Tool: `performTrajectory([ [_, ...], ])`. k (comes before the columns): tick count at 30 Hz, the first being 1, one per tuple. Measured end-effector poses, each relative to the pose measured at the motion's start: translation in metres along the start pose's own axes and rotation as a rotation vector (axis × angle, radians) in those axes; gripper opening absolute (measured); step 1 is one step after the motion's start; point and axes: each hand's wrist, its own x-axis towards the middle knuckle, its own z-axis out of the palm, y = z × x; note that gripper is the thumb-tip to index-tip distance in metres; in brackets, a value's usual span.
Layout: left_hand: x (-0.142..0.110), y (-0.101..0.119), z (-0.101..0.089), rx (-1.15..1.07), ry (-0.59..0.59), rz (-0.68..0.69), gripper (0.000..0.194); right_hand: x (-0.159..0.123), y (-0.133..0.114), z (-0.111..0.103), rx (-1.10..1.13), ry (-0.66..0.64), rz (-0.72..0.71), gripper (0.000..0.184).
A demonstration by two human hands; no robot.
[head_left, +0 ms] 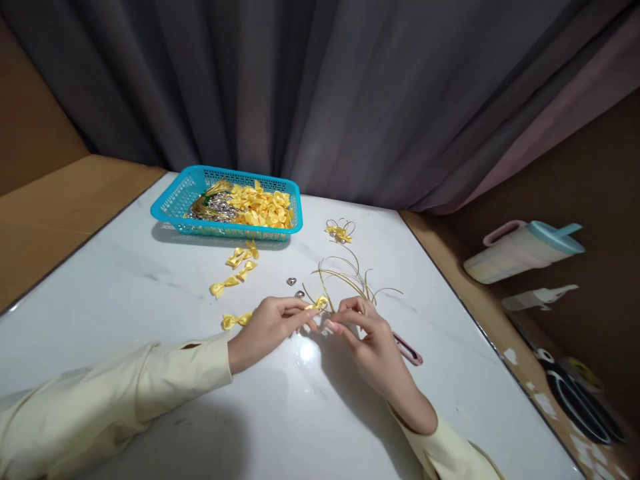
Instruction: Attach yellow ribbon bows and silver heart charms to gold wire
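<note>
My left hand [280, 323] pinches a small yellow satin bow [321, 303] between thumb and fingertips. Just to its right, my right hand [367, 337] is closed at the fingertips on a thin gold cord, whose end by the bow is mostly hidden by the fingers. Several loose gold cords [345, 274] curl on the table behind my right hand. Two silver heart-shaped beads [291, 281] lie just beyond my left hand. More yellow bows [234, 279] rest to the left, one partly behind my left hand. A pink-handled cutter [410, 351] sticks out beside my right hand.
A blue basket [227, 231] at the back holds yellow bows, silver beads and a gold cord bundle. Bows with looped cord [339, 232] lie right of it. Beyond the white table's [450, 400] right edge are a tumbler [520, 253], a white bottle [537, 298] and black-handled scissors [575, 400].
</note>
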Motion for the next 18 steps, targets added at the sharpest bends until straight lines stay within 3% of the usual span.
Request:
performTrajectory([
  [3,-0.001,-0.004,0.002,0.030,0.006,0.050,0.024,-0.002,-0.001,0.005,-0.086,-0.029,-0.012,0.016],
  [18,-0.006,-0.009,0.004,0.130,-0.032,0.122,0.024,-0.003,-0.007,0.014,-0.079,-0.041,0.050,0.018],
])
